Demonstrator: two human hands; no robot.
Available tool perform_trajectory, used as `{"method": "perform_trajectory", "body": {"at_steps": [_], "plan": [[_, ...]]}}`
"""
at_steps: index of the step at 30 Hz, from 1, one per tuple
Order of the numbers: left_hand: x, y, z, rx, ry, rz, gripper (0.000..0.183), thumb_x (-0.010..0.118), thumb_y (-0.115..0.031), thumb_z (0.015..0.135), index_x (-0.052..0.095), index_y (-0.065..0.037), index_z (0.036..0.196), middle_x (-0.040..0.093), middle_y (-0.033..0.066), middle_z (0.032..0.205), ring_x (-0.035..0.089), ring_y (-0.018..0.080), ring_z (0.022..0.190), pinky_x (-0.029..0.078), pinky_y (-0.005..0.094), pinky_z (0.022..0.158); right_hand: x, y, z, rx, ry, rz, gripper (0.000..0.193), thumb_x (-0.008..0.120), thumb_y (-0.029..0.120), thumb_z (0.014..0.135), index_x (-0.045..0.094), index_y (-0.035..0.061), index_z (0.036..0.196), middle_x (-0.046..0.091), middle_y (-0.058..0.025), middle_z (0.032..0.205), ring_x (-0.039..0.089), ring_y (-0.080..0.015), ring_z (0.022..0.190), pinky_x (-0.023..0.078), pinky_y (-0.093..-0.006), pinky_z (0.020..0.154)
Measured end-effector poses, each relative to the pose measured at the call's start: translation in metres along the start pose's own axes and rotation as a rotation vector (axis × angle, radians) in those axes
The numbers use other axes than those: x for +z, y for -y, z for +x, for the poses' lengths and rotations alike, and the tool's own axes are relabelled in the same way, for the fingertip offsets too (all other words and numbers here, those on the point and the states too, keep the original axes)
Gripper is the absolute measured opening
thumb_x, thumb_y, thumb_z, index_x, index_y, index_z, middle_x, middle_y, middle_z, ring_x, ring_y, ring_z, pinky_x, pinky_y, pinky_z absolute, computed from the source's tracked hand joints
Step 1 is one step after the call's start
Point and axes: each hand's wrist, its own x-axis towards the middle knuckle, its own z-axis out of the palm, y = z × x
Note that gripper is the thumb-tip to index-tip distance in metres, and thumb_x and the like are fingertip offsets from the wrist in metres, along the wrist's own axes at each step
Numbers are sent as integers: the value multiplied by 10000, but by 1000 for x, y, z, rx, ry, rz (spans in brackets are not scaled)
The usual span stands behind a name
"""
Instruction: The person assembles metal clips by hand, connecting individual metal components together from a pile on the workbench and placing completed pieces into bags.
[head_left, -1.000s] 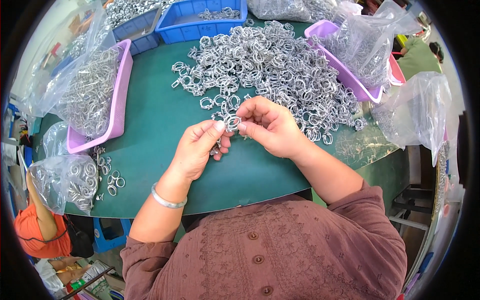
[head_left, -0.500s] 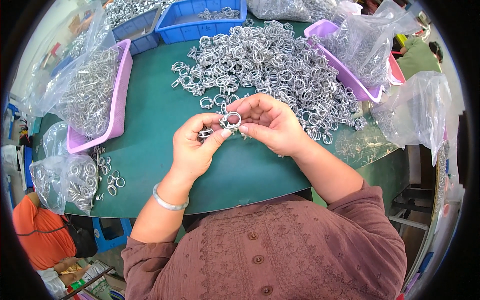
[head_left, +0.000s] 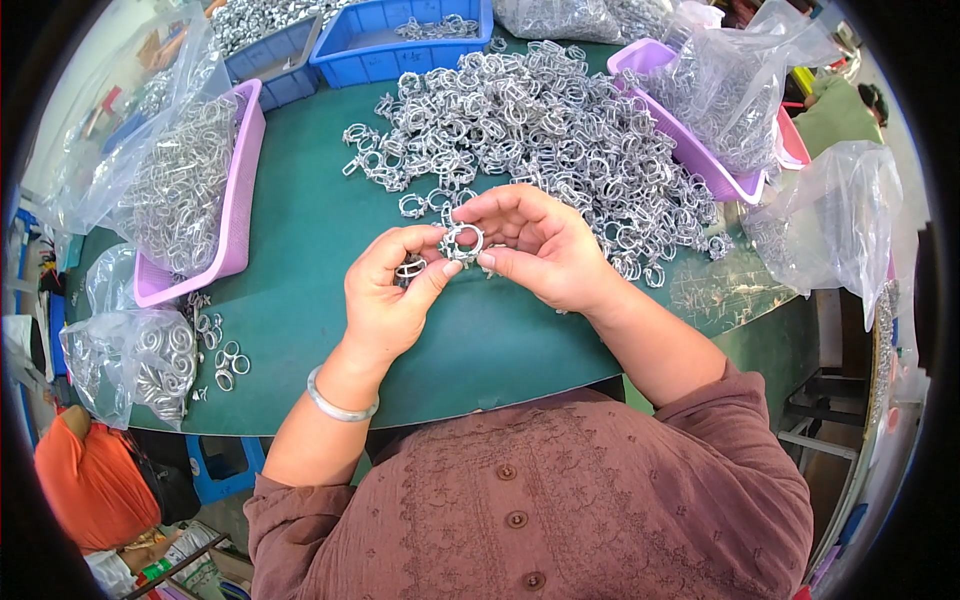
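Observation:
Between my two hands is a silver-grey metal ring piece (head_left: 463, 241), held up in front of the pile. My left hand (head_left: 388, 283) pinches its left side between thumb and fingertips. Another metal ring (head_left: 410, 267) is tucked in the curled fingers of that same hand. My right hand (head_left: 545, 245) has its thumb and fingers at the ring piece's right side, the other fingers curled behind. Just beyond both hands spreads a large heap of similar metal ring pieces (head_left: 540, 120) on the green tabletop (head_left: 300, 240).
At left stands a purple basket (head_left: 240, 210) with a plastic bag of metal parts, near loose rings (head_left: 230, 365). Another purple basket (head_left: 700, 165) is at right. Blue bins (head_left: 390, 55) line the back. A person in orange (head_left: 95, 480) is at lower left.
The ring piece has turned slightly in my fingers, its opening now facing up more. My right fingers have shifted a little. The person in orange has moved slightly.

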Motion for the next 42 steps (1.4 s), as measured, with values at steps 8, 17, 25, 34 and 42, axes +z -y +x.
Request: {"method": "perform_trajectory", "body": {"at_steps": [8, 17, 25, 34, 42], "plan": [[-1, -4, -3, 159, 43, 172, 260, 657, 51, 697, 579, -12, 937, 559, 32, 789, 520, 84, 685, 431, 199, 608, 6, -2, -3, -5, -20, -70, 321, 545, -79, 771, 484, -7, 1078, 534, -69, 1032, 538, -136, 937, 448, -276, 827], [7, -10, 2, 222, 68, 300, 273, 666, 55, 660, 580, -11, 910, 551, 46, 747, 523, 110, 640, 428, 214, 586, 4, -5, -7, -79, -72, -282, 289, 539, -44, 778, 507, -2, 1062, 513, -45, 987, 517, -101, 849, 432, -242, 762], [-5, 2, -10, -110, 8, 68, 331, 607, 42, 732, 533, -9, 1051, 506, 5, 763, 469, 67, 669, 401, 188, 622, -17, 80, -24, -622, -326, -870, 288, 617, -57, 673, 560, 21, 944, 558, -92, 904, 562, -189, 798, 461, -286, 685], [4, -6, -5, -381, 28, -196, 174, 542, -31, 815, 542, 5, 985, 527, 14, 751, 487, 60, 612, 390, 162, 513, -136, 219, -141, -906, -1326, -1416, 230, 594, -7, 781, 553, -51, 1004, 562, -42, 845, 529, -80, 758, 431, -180, 690], [3, -2, -1, -415, 75, -192, 162, 525, -75, 841, 544, -11, 988, 554, 19, 753, 503, 68, 634, 393, 178, 518, -118, 190, -114, -904, -1093, -1835, 254, 586, 15, 697, 589, 22, 951, 589, -135, 973, 549, -276, 918, 421, -332, 806]]}}
